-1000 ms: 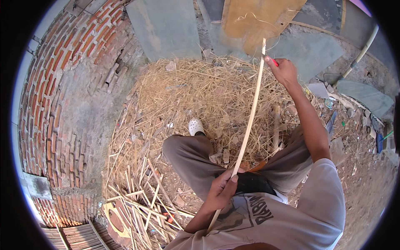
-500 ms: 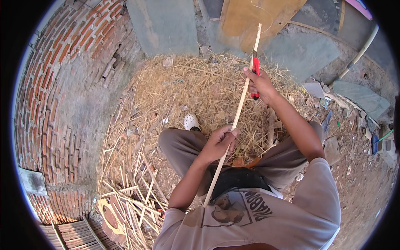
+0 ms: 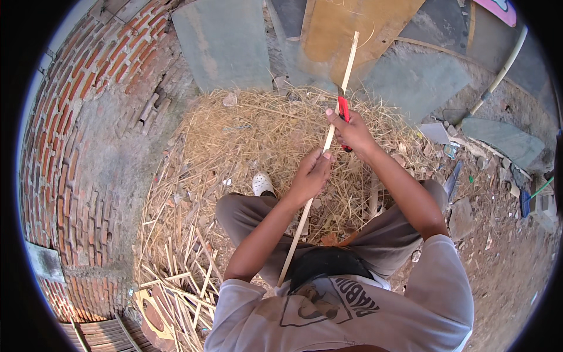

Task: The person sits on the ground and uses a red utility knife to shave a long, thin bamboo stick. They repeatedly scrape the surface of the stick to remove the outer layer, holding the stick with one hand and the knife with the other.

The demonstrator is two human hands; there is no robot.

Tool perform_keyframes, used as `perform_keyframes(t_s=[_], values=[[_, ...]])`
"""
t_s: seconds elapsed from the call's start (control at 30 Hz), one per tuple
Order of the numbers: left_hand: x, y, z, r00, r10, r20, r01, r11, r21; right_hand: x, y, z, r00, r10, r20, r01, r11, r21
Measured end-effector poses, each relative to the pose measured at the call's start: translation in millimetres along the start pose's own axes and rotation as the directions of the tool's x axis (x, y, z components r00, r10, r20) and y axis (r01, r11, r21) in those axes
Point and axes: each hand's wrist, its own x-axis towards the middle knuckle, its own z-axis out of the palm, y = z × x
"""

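Your left hand [image 3: 311,176] pinches the pale strip [image 3: 304,222], likely to steady it; your right hand [image 3: 353,132] clasps the red knife [image 3: 343,107].

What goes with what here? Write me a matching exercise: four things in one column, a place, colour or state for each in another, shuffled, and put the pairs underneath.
Things:
1. long strip
2. cutter knife
3. shoe
4. loose strips

Places, colours, states:
A. red and black, in the right hand
B. heaped at the picture's lower left
C. gripped by the left hand
D. white, dotted with holes

Right pairs: 1-C, 2-A, 3-D, 4-B
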Motion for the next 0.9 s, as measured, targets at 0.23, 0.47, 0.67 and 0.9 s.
perform_keyframes(t_s=[0.23, 0.47, 0.67, 0.9], values=[[-64, 34, -8, 0.997, -0.022, 0.075, 0.059, 0.844, -0.534, -52, -21, -6, 0.835, -0.438, 0.334, 0.509, 0.384, -0.770], [-94, 42, 0, 0.995, -0.083, 0.057, 0.100, 0.859, -0.502, -64, -25, 5, 0.787, -0.488, 0.378, 0.504, 0.154, -0.850], [-103, 46, 2, 0.996, -0.084, 0.043, 0.094, 0.862, -0.499, -65, -19, 15, 0.656, -0.619, 0.431, 0.600, 0.081, -0.796], [-116, 38, 6, 0.991, -0.130, 0.037, 0.131, 0.865, -0.485, -56, -9, 6, 0.766, -0.539, 0.349, 0.482, 0.124, -0.867]])
